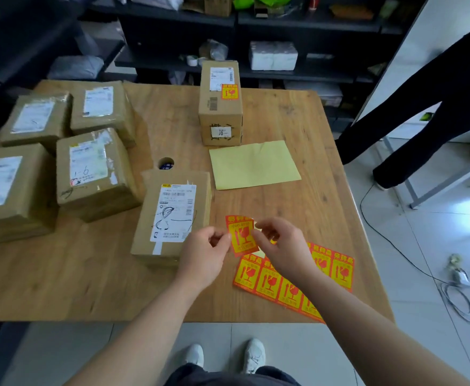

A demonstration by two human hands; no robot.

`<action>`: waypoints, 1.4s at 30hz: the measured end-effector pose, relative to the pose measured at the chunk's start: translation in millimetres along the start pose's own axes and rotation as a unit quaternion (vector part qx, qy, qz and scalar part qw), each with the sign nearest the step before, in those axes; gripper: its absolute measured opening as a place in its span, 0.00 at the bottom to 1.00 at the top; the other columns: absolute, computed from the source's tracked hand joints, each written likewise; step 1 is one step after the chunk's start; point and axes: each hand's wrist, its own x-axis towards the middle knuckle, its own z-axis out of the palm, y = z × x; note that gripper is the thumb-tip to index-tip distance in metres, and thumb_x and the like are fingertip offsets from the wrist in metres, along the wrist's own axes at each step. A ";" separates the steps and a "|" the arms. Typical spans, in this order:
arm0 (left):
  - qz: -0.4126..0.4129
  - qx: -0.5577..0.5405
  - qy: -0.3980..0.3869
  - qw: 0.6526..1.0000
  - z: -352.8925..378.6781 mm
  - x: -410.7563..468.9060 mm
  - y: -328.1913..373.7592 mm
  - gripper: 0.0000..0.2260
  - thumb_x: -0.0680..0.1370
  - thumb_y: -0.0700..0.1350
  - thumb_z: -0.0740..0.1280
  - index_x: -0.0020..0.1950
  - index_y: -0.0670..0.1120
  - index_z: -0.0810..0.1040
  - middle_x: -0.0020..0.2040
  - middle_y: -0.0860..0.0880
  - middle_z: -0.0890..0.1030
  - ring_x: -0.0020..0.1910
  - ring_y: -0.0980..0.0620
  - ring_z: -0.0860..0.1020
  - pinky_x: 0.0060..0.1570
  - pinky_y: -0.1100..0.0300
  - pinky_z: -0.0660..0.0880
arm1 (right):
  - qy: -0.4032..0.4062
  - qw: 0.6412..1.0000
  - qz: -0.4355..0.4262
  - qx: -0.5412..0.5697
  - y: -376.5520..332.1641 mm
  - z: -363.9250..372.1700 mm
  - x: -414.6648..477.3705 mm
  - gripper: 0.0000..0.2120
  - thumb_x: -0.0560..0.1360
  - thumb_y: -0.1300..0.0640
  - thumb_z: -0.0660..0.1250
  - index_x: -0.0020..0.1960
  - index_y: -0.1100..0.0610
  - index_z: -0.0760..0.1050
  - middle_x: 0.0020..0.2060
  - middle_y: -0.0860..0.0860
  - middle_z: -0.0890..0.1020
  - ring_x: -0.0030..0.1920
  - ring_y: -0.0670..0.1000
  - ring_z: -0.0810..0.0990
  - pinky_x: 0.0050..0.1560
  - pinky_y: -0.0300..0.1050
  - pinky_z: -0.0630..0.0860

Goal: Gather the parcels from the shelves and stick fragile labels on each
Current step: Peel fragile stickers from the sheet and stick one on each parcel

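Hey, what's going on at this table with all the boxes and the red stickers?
A person is labelling parcels. The left hand and right hand together pinch one fragile label, just right of the nearest parcel, which shows no such label yet. The label sheet lies on the table under the right forearm. The upright parcel at the far side already carries one; the four parcels on the left show none.
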 end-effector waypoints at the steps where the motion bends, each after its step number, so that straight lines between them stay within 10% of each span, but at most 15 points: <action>1: 0.002 0.000 -0.004 1.000 -7.3 -3.0 -2.0 0.07 0.77 0.47 0.67 0.40 0.48 0.80 0.35 0.51 0.82 0.36 0.54 0.79 0.37 0.59 0.75 | -0.010 0.999 0.032 0.031 -7.3 7.9 -1.7 0.04 0.74 0.53 0.70 0.42 0.45 0.77 0.34 0.41 0.80 0.36 0.40 0.77 0.37 0.34 0.72; 15: 0.004 0.016 -0.046 0.999 -88.0 -3.7 -51.1 0.08 0.77 0.45 0.67 0.38 0.46 0.80 0.31 0.53 0.81 0.26 0.63 0.74 0.31 0.65 0.69 | 0.003 0.969 0.184 0.164 -60.0 87.6 -29.3 0.05 0.73 0.53 0.71 0.40 0.52 0.81 0.32 0.45 0.84 0.33 0.40 0.81 0.31 0.30 0.73; 23: 0.051 0.131 -0.051 0.989 -100.3 21.7 -50.8 0.07 0.76 0.49 0.68 0.38 0.51 0.78 0.37 0.57 0.79 0.37 0.58 0.76 0.34 0.61 0.72 | 0.023 0.966 0.228 0.116 -74.4 103.5 -16.4 0.10 0.77 0.49 0.66 0.40 0.53 0.78 0.33 0.48 0.84 0.36 0.47 0.83 0.40 0.48 0.81; 42: 0.056 0.264 -0.033 0.962 -94.7 40.7 -42.5 0.07 0.75 0.57 0.66 0.41 0.56 0.76 0.37 0.61 0.75 0.33 0.61 0.72 0.27 0.64 0.63 | 0.026 0.968 0.233 0.095 -68.8 109.9 1.4 0.07 0.78 0.50 0.64 0.44 0.52 0.76 0.37 0.46 0.82 0.38 0.44 0.80 0.33 0.36 0.75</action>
